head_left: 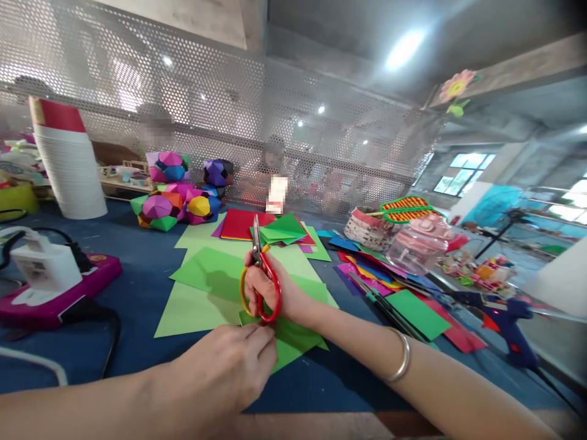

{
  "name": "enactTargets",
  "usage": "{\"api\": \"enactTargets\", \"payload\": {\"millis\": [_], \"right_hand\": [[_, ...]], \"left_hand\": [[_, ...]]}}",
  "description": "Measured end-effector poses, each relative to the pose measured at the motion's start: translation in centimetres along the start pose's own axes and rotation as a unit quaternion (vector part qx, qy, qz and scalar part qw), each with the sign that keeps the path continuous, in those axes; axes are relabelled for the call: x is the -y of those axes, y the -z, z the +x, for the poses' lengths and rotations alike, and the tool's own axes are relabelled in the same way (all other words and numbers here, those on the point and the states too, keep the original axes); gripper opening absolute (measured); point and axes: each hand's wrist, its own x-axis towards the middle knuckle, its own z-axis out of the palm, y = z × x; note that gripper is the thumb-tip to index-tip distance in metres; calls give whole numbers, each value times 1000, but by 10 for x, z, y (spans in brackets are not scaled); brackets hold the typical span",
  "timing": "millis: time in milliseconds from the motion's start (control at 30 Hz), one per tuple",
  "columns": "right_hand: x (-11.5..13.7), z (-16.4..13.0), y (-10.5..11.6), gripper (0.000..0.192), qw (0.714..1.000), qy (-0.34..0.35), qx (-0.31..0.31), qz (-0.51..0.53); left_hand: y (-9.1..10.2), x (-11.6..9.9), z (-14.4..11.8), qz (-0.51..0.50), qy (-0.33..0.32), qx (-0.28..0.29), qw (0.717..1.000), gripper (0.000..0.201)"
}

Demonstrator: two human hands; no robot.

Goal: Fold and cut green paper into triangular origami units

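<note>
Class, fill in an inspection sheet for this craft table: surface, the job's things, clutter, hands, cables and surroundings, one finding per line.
Surface: blue table, largely covered with paper.
Job's things: red-handled scissors, blades up and closed; green paper under both hands.
Clutter: paper balls, stack of cups, coloured sheets, glue gun, pink jar.
Hands: right hand grips the scissors; left hand presses the green paper.
Cables: black cable at left, by a white device.
Surroundings: perforated screen, windows beyond.
</note>
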Motion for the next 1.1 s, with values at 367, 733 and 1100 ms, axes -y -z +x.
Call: {"api": "enactTargets", "payload": {"millis": [367, 733, 1100], "right_hand": [[20, -29, 50, 39, 994, 5, -103, -46], [-4, 10, 2, 38, 999, -38, -26, 10], [2, 2, 14, 22, 996, 30, -5, -86]], "left_hand": [[14, -3, 1, 105, -48, 44, 992, 29], [11, -4, 2, 104, -19, 69, 992, 24], [17, -1, 1, 63, -61, 50, 995, 30]]}}
